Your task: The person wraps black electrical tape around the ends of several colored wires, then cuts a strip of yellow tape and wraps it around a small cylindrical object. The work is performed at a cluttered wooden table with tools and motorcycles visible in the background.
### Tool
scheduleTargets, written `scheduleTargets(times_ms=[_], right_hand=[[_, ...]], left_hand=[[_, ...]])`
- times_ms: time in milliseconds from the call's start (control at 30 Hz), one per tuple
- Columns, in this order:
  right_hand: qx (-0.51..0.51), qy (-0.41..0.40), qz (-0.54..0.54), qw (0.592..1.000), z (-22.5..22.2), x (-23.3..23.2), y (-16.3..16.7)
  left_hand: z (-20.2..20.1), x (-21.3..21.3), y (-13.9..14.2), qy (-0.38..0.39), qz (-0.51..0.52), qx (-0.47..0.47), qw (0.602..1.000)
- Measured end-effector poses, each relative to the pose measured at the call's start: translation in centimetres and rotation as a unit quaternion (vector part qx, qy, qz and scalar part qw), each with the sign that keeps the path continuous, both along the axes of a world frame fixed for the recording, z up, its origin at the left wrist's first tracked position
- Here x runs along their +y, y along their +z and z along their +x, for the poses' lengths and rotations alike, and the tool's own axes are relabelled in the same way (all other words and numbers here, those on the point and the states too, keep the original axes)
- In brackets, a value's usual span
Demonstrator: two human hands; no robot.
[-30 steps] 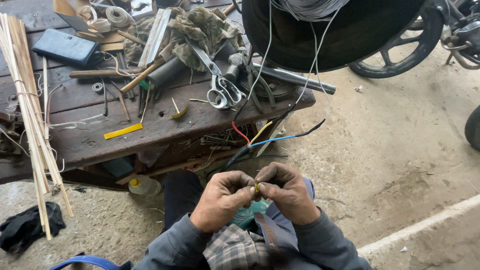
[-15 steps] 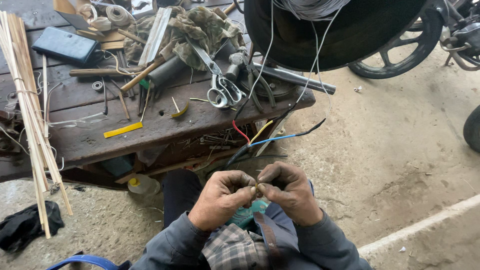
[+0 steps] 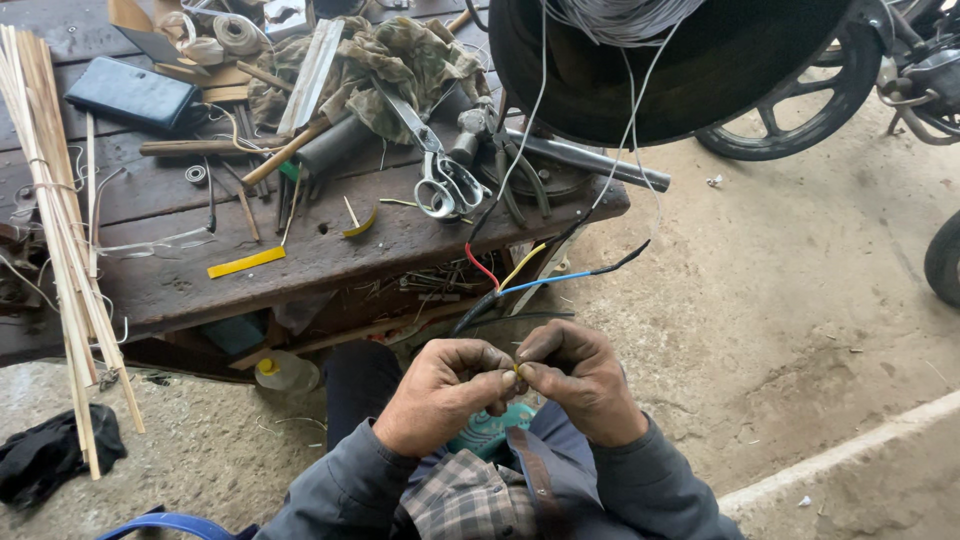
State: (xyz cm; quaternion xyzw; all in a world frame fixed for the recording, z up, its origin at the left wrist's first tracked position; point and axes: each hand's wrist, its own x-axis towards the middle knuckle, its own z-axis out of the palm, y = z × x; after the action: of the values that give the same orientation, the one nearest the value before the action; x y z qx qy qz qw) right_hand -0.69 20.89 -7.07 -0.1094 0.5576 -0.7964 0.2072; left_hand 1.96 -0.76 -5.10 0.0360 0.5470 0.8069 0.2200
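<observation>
Both hands meet over the lap, left hand (image 3: 440, 395) and right hand (image 3: 580, 380) pinching a yellow wire end (image 3: 517, 371) between fingertips, the cable (image 3: 480, 300) running up and away toward the bench (image 3: 300, 265), equally near both

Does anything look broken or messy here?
Yes. The black cable above the left hand and right hand is split open, with red, yellow and blue wires fanning out bare. The workbench is cluttered: scissors, a crumpled rag and sticks hanging over its edge.
</observation>
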Motion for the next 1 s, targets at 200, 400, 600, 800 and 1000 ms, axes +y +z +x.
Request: scheduleTargets(times_ms=[200,400,600,800,1000], right_hand=[[0.138,-0.029,0.112,0.984,0.1,-0.2,0.8],[0.327,-0.067,0.229,0.914,0.6,-0.9,1.6],[0.183,-0.074,0.191,0.962,0.9,-1.9,1.9],[0.365,-0.213,0.262,0.868,2.0,-3.0,2.9],[0.266,-0.134,0.24,0.924,2.1,-2.6,3.2]], left_hand=[[-0.1,0.1,-0.2,0.019,-0.021,-0.011,1.0],[-0.2,0.3,-1.1,0.047,-0.048,-0.02,0.998],[0.3,0.6,-1.6,0.084,-0.064,0.021,0.994],[0.6,1.2,-1.2,0.151,-0.081,0.091,0.981],[1.0,1.8,-0.1,0.194,-0.176,0.159,0.952]])
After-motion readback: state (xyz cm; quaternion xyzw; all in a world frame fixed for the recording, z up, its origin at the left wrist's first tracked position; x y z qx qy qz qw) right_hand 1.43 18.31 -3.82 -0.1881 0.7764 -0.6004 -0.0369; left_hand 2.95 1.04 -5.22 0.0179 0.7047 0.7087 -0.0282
